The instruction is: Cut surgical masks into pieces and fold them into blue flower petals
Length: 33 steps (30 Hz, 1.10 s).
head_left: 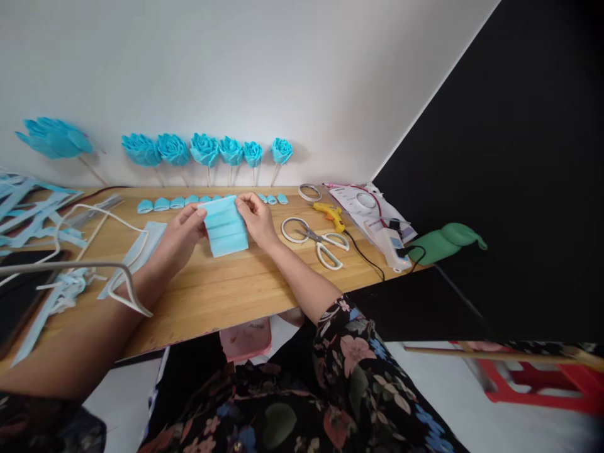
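Observation:
A pleated light-blue piece of face mask is held up above the wooden table. My left hand pinches its upper left edge, and my right hand pinches the upper right corner. Behind it, a row of small folded blue petals lies along the table, partly hidden by my hands. Farther back, several blue fabric roses on thin sticks lean against the white wall. Right of my right hand lie white-handled scissors, their blades over a roll of tape.
A yellow glue gun and a second tape roll lie to the right, near a power strip and a green pouch. Cut mask strips, a white cable and a dark phone-like slab are at left.

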Available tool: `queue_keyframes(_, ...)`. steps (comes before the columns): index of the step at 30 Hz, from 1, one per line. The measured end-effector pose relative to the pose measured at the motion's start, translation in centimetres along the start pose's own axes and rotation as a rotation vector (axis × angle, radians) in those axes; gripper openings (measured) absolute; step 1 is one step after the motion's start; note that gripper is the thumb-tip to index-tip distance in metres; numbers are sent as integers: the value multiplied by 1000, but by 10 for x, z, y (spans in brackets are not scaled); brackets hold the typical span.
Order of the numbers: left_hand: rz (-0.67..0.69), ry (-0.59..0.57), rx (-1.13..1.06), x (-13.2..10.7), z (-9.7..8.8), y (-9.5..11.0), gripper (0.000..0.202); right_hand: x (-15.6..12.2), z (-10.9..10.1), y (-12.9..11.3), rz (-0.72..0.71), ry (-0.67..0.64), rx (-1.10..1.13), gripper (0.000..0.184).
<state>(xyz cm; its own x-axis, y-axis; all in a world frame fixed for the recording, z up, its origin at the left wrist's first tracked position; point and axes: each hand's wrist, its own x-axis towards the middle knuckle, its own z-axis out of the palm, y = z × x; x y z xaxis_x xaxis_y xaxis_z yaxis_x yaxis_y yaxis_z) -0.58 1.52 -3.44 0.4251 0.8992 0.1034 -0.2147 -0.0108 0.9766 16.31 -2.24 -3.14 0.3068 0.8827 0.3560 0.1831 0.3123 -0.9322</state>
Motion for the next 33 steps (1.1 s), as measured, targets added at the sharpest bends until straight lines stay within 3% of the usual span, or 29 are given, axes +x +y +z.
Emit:
queue_keyframes(4, -28, 80, 62, -1, -1, -3, 35, -1, 2, 1, 71, -59, 19, 33)
queue_keyframes(9, 60, 199, 88, 3, -3, -3, 37, -2, 4, 2, 239, -291, 175, 42)
queue_keyframes(14, 114, 212, 33, 8, -6, 0, 39, -6, 5, 8, 417, -390, 64, 39)
queue_keyframes(19, 120, 251, -16, 14, -12, -1, 46, -11, 11, 14, 359, -463, -19, 34)
queue_keyframes(25, 101, 239, -51, 17, -17, -3, 48, -10, 0, 4, 290, -742, -136, 42)
queue_keyframes(27, 60, 192, -52, 14, -15, 0, 47, -3, -9, 1, 320, -717, -99, 52)
queue_keyframes(29, 8, 116, -15, 8, -10, 5, 46, 3, -16, 1, 313, -581, -43, 59)
queue_keyframes(31, -48, 22, 42, 1, -4, 9, 46, 7, -19, 1, 245, -462, -21, 62)
queue_keyframes(33, -87, -59, 103, -4, 0, 11, 47, 7, -17, 0, 137, -423, -47, 61)
